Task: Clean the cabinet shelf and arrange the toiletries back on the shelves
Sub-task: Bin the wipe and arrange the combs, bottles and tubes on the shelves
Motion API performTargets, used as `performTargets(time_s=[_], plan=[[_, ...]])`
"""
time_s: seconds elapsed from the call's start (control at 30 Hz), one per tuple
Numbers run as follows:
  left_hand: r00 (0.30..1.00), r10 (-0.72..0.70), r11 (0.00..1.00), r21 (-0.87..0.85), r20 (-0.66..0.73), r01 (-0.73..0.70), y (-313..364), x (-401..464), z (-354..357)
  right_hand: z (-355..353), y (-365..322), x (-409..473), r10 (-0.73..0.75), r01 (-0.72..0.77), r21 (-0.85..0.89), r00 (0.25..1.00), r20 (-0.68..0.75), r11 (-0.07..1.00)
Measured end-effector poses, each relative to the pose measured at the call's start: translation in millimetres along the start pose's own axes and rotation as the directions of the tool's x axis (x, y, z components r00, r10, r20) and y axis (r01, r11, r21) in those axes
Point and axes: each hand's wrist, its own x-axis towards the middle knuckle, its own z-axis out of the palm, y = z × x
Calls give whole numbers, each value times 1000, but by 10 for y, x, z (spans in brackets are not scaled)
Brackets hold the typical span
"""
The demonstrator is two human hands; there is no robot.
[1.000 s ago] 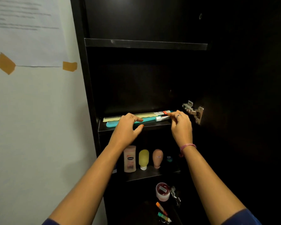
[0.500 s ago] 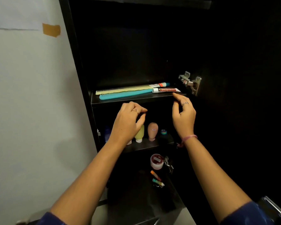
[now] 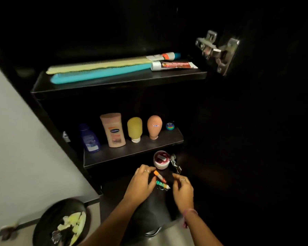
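- Standing open in dim light: dark cabinet [image 3: 114, 32], pale wall [image 3: 16, 139] to its left, steel hinge [image 3: 215, 50] on the right side.
- Lying along the top shelf [image 3: 117, 82]: yellow comb [image 3: 100, 65] behind, teal comb [image 3: 96, 75] in front, touching side by side; white tube [image 3: 173, 65] at the teal comb's right end, a second tube [image 3: 164, 56] behind it.
- Standing in a row on the middle shelf [image 3: 132, 153], left to right: blue bottle [image 3: 89, 139], peach lotion [image 3: 113, 130], yellow bottle [image 3: 134, 129] cap-down, tan bottle [image 3: 154, 126] cap-down, small tin [image 3: 170, 126].
- Sitting at the back of the bottom shelf [image 3: 155, 206]: round jar [image 3: 161, 159], metal keychain [image 3: 175, 164] just beside it on the right.
- Lying on the same shelf in front of the jar: orange stick [image 3: 159, 176] and green stick [image 3: 162, 184], near each other.
- Reaching in low: left hand [image 3: 140, 183], fingers curled, fingertips touching the orange stick's upper end; a full grip cannot be told.
- Hovering just right of the sticks: right hand [image 3: 183, 189], fingers loosely bent, holding nothing, pink band [image 3: 188, 212] at the wrist.
- Sitting at lower left, outside the cabinet: black bin [image 3: 48, 219] with yellow scraps inside.
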Motion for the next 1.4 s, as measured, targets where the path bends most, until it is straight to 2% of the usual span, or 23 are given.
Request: performTargets(time_s=[0.1,0.17,0.4,0.47,0.6,0.7,0.8,1.1,1.27,1.4], plan=[[967,-254,959,-126,8,253,-159,325,315,187,159,168,65,-60,-53,993,102,997],[944,-329,940,-89,28,330,-259,591,525,348,236,301,117,-112,-53,985,123,992],[897,-357,919,-74,260,387,-485,1166,1015,860,204,776,177,-193,149,978,110,970],[894,-363,918,-61,262,391,-525,1212,1138,883,217,821,168,-180,102,979,115,978],[905,-403,903,-103,139,418,-504,1247,1226,831,264,896,150,-166,113,978,144,980],[913,-403,883,-238,60,405,-489,1127,1109,764,233,856,120,-148,151,976,181,977],[910,-412,849,-382,-46,365,-496,906,910,688,205,673,37,-58,116,984,176,992],[932,-344,813,-531,-113,236,-264,-189,261,187,-210,-304,-211,174,172,949,233,970],[935,-287,828,-544,-209,133,10,-840,-240,-100,-587,-894,-350,290,270,913,208,918],[913,-242,853,-520,-329,38,397,-1267,-837,-374,-1041,-1319,-498,430,338,855,146,837]])
